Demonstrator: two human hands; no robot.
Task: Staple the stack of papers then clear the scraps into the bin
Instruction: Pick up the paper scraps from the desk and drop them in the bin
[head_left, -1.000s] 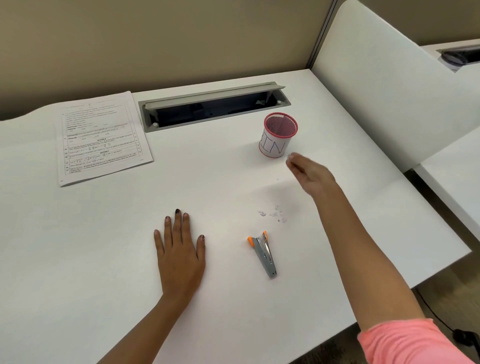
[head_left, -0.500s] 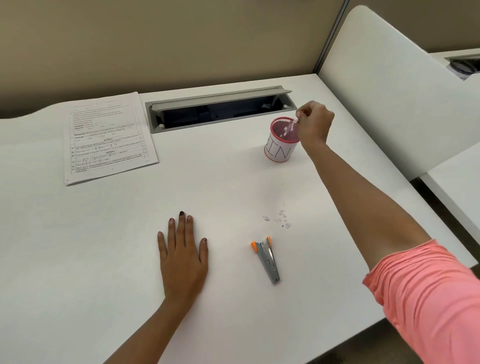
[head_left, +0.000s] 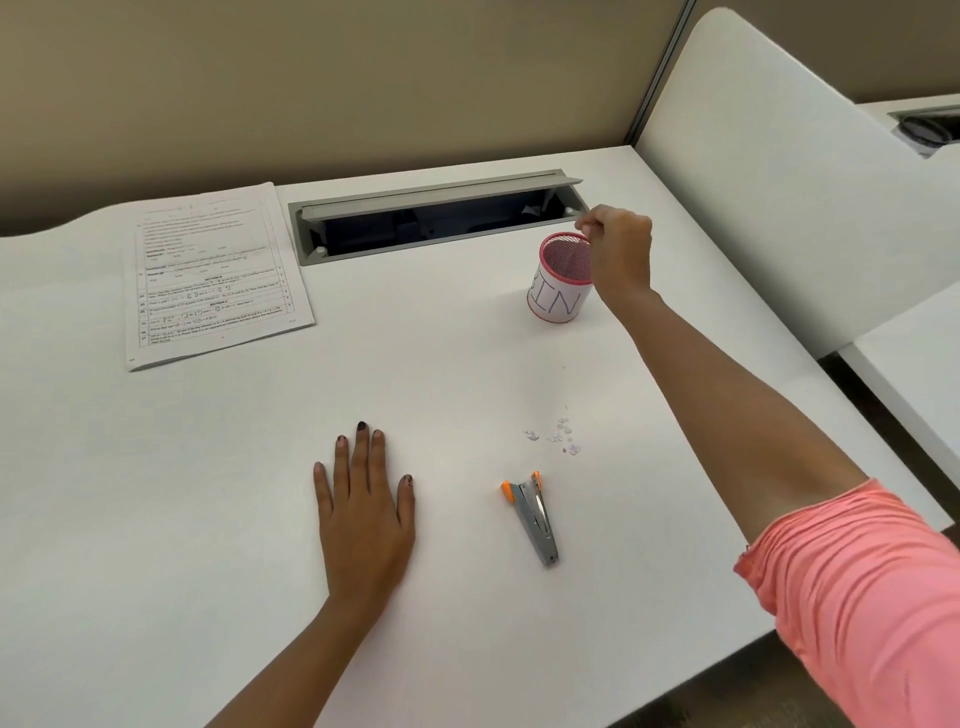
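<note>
A stack of printed papers (head_left: 215, 273) lies flat at the desk's back left. A grey stapler with orange tips (head_left: 532, 514) lies near the front middle. Several small paper scraps (head_left: 558, 436) are scattered just beyond it. The bin (head_left: 561, 288), a pink mesh cup with a white label, stands at the back right. My right hand (head_left: 621, 249) hovers over the bin's right rim with fingers curled and fingertips pinched together; no scrap shows in them. My left hand (head_left: 363, 512) rests flat on the desk, fingers straight.
An open grey cable tray (head_left: 436, 218) is set into the desk behind the bin. A white divider panel (head_left: 789, 171) rises along the right side. The desk's front-right edge (head_left: 779, 629) runs under my right arm.
My right hand rose from above the scraps to the bin's rim a second ago; since half a second ago it has stayed there, and the scraps seen falling then are gone. My left hand stayed put.
</note>
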